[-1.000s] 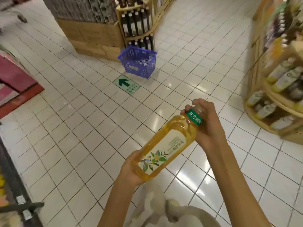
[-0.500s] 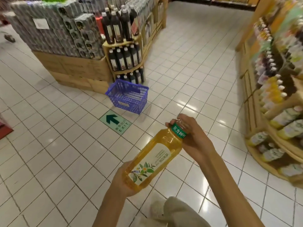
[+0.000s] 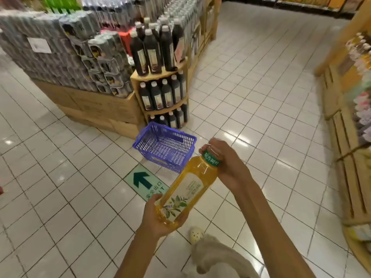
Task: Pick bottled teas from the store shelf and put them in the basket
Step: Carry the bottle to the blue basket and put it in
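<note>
You stand on white tiled floor with a wide aisle open ahead; a stack of boxed packs and a wooden corner rack of dark bottles bound it on your left, and a blurred wooden shelf runs along your right edge. 1 blue basket sits on the floor just in front of the rack, beside a green arrow sign, with clear tiles between it and you. You hold 1 tea bottle tilted between both hands, above the floor and near the basket's nearer rim: your left hand cups the base with fingers curled under it, and your right hand wraps the capped neck. The bottle is clear plastic full of amber-yellow liquid, with a white label showing green leaves and a green neck band with white characters. The rack shows 3 tiers of dark bottles; their number is too crowded to count.
</note>
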### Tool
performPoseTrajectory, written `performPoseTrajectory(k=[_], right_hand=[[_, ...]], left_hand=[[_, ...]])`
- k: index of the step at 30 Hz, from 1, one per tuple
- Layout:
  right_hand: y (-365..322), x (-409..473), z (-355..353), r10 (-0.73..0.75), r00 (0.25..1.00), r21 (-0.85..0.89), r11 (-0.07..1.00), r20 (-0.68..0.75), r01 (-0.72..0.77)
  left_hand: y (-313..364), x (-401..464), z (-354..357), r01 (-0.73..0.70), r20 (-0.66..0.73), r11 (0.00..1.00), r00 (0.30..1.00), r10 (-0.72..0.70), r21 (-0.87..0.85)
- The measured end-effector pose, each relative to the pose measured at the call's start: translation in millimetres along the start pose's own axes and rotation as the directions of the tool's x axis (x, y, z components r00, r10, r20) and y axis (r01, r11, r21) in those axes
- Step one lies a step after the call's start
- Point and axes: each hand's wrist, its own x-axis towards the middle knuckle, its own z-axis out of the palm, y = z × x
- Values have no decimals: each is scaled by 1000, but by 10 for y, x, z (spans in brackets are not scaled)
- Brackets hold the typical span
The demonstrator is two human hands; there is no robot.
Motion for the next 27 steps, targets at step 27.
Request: performPoseTrajectory(k=[27], right_hand=[[2536,5845,-1121,156,962,-578,773,-225,-261]], left_hand=[[3676,5583,-97,73,-281,914,959,46,400]])
